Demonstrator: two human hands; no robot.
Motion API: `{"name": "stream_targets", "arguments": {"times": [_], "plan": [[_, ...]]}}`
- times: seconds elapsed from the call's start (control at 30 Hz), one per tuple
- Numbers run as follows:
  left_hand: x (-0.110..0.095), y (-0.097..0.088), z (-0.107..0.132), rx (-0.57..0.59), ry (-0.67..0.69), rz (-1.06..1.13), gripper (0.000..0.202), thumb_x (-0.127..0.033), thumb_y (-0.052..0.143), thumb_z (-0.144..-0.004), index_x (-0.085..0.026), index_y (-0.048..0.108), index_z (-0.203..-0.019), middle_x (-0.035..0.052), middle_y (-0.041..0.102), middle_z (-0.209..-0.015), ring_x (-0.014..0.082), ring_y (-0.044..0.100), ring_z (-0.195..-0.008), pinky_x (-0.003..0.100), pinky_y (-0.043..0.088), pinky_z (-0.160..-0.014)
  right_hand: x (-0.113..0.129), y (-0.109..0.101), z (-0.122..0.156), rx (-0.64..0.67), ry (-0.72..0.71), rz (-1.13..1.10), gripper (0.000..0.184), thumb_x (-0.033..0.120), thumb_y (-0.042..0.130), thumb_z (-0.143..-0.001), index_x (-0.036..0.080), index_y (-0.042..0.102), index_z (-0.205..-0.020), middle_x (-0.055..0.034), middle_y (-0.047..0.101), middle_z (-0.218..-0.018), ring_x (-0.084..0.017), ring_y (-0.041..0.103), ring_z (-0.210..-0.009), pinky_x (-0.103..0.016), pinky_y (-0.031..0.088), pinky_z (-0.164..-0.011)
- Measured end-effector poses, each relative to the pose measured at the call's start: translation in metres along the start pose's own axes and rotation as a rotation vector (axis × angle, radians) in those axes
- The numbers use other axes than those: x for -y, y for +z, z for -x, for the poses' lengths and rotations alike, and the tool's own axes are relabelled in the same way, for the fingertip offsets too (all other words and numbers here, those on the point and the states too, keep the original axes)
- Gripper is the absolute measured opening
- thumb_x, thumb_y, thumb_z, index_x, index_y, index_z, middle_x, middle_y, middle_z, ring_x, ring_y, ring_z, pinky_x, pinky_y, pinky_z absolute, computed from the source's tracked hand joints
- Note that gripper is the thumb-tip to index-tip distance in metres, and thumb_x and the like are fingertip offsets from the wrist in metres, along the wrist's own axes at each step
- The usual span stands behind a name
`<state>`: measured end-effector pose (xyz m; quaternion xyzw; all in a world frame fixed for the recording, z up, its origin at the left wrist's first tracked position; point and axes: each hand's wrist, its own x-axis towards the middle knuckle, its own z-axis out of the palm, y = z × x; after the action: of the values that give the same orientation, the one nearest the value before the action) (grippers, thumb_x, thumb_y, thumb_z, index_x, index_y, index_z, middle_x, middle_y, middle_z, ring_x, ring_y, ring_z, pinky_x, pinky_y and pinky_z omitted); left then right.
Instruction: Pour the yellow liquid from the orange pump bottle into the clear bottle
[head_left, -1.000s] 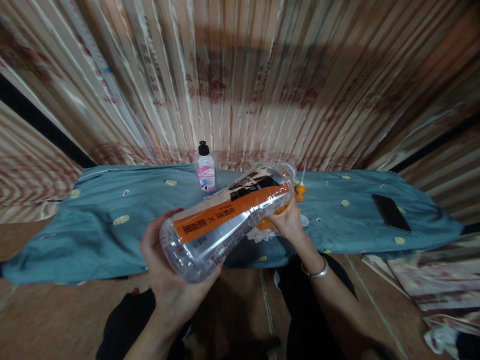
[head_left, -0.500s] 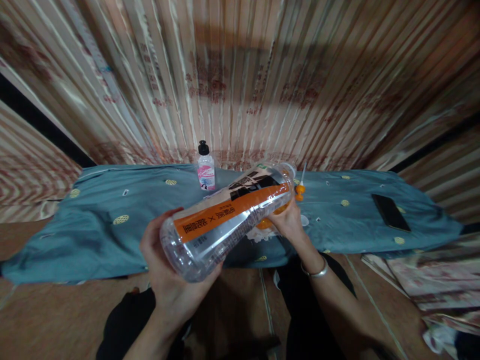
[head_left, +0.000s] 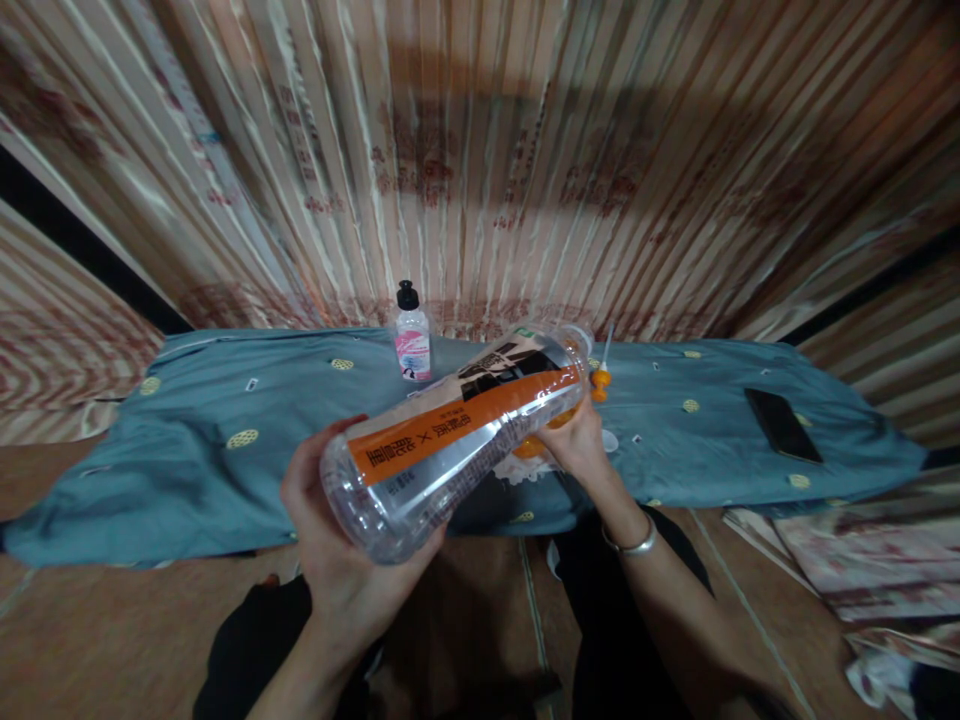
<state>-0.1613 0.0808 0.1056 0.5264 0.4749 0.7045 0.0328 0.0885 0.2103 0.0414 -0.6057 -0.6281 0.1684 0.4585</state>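
Note:
A large clear plastic bottle point(head_left: 465, 430) with an orange, black and silver label hangs tilted over the cloth, its base toward me and its neck pointing up to the right. Around its base end, my left hand point(head_left: 345, 540) is closed, with fingers and thumb on both sides. My right hand point(head_left: 574, 440) is closed beneath the neck end, round an orange container point(head_left: 532, 448) that the bottle mostly hides. Just beyond that hand lies an orange pump top point(head_left: 600, 385) with a pale tube. Whether liquid passes between bottle and container cannot be made out.
A small clear bottle point(head_left: 412, 345) with a black cap and pink label stands on the blue-green cloth point(head_left: 195, 440). To the right lies a black phone point(head_left: 782, 425). A white lacy mat point(head_left: 525, 470) shows under the container. Patterned curtains point(head_left: 480, 170) hang behind.

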Motion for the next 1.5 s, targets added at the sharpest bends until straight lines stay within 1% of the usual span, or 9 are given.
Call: {"name": "stream_targets", "arguments": {"times": [0.1, 0.2, 0.43, 0.63, 0.77, 0.97, 1.07, 1.33, 1.5], "plan": [[-0.0002, 0.0, -0.0002, -0.002, 0.004, -0.006, 0.1, -0.042, 0.099, -0.061, -0.049, 0.062, -0.154, 0.0028, 0.071, -0.135, 0.0292, 0.077, -0.115, 0.045, 0.073, -0.093, -0.0007, 0.0002, -0.0002, 0.0, -0.011, 0.011, 0.103, 0.053, 0.088, -0.063, 0.02, 0.051, -0.153, -0.0164, 0.084, -0.119, -0.047, 0.082, -0.109, -0.062, 0.067, -0.095], [-0.0004, -0.0015, 0.0001, 0.017, -0.001, -0.022, 0.104, -0.04, 0.1, -0.059, -0.05, 0.06, -0.155, 0.0029, 0.071, -0.136, 0.0301, 0.076, -0.116, 0.047, 0.072, -0.096, -0.0007, 0.0005, -0.0005, -0.006, -0.011, 0.007, 0.104, 0.053, 0.088, -0.062, 0.018, 0.051, -0.152, -0.0181, 0.083, -0.122, -0.048, 0.081, -0.113, -0.063, 0.067, -0.096], [-0.0003, -0.0019, 0.0004, 0.004, -0.008, -0.007, 0.102, -0.04, 0.1, -0.06, -0.05, 0.061, -0.154, 0.0009, 0.071, -0.135, 0.0256, 0.076, -0.114, 0.039, 0.071, -0.095, -0.0002, 0.0014, -0.0001, -0.014, -0.008, 0.008, 0.101, 0.056, 0.086, -0.063, 0.019, 0.051, -0.15, -0.0195, 0.081, -0.127, -0.048, 0.079, -0.119, -0.062, 0.066, -0.099], [0.0012, -0.0001, 0.001, -0.013, 0.008, -0.011, 0.102, -0.04, 0.1, -0.058, -0.046, 0.063, -0.152, 0.0045, 0.073, -0.134, 0.0311, 0.078, -0.111, 0.048, 0.073, -0.09, -0.0036, 0.0026, 0.0001, -0.035, -0.034, 0.021, 0.102, 0.055, 0.087, -0.064, 0.019, 0.05, -0.151, -0.0183, 0.082, -0.124, -0.047, 0.081, -0.115, -0.063, 0.067, -0.097], [0.0014, -0.0002, 0.0019, -0.023, 0.015, -0.024, 0.105, -0.04, 0.102, -0.054, -0.044, 0.063, -0.151, 0.0056, 0.073, -0.133, 0.0324, 0.078, -0.111, 0.05, 0.073, -0.09, -0.0055, 0.003, 0.0001, -0.041, -0.056, 0.039, 0.1, 0.057, 0.087, -0.064, 0.02, 0.051, -0.15, -0.0173, 0.082, -0.123, -0.045, 0.082, -0.111, -0.06, 0.068, -0.094], [0.0013, -0.0015, 0.0006, -0.003, 0.008, -0.023, 0.104, -0.042, 0.101, -0.059, -0.047, 0.06, -0.155, 0.0036, 0.071, -0.135, 0.0295, 0.077, -0.113, 0.045, 0.072, -0.092, -0.0022, 0.0022, 0.0004, -0.029, -0.021, 0.031, 0.101, 0.057, 0.085, -0.064, 0.019, 0.05, -0.151, -0.0166, 0.084, -0.117, -0.045, 0.083, -0.104, -0.059, 0.068, -0.09], [0.0014, -0.0012, -0.0002, -0.003, 0.041, -0.034, 0.103, -0.046, 0.101, -0.058, -0.047, 0.062, -0.154, 0.0017, 0.072, -0.133, 0.0268, 0.077, -0.111, 0.041, 0.071, -0.091, -0.0006, 0.0016, 0.0003, -0.021, -0.033, 0.015, 0.101, 0.056, 0.085, -0.065, 0.02, 0.049, -0.153, -0.0164, 0.084, -0.12, -0.045, 0.083, -0.107, -0.059, 0.068, -0.091], [0.0027, -0.0028, -0.0001, 0.019, 0.037, -0.047, 0.106, -0.051, 0.103, -0.06, -0.045, 0.059, -0.156, 0.0018, 0.071, -0.136, 0.0244, 0.076, -0.115, 0.037, 0.069, -0.097, 0.0021, -0.0001, 0.0, 0.001, 0.002, 0.02, 0.103, 0.054, 0.085, -0.064, 0.018, 0.048, -0.153, -0.0187, 0.082, -0.122, -0.048, 0.081, -0.113, -0.063, 0.066, -0.098], [0.0028, -0.0022, -0.0004, 0.032, 0.033, -0.026, 0.111, -0.047, 0.104, -0.057, -0.05, 0.057, -0.157, 0.0, 0.07, -0.137, 0.0241, 0.075, -0.117, 0.035, 0.069, -0.098, 0.0009, 0.0011, -0.0005, -0.005, -0.014, 0.001, 0.103, 0.054, 0.085, -0.063, 0.016, 0.05, -0.152, -0.0197, 0.082, -0.124, -0.049, 0.081, -0.113, -0.064, 0.066, -0.096]]}}
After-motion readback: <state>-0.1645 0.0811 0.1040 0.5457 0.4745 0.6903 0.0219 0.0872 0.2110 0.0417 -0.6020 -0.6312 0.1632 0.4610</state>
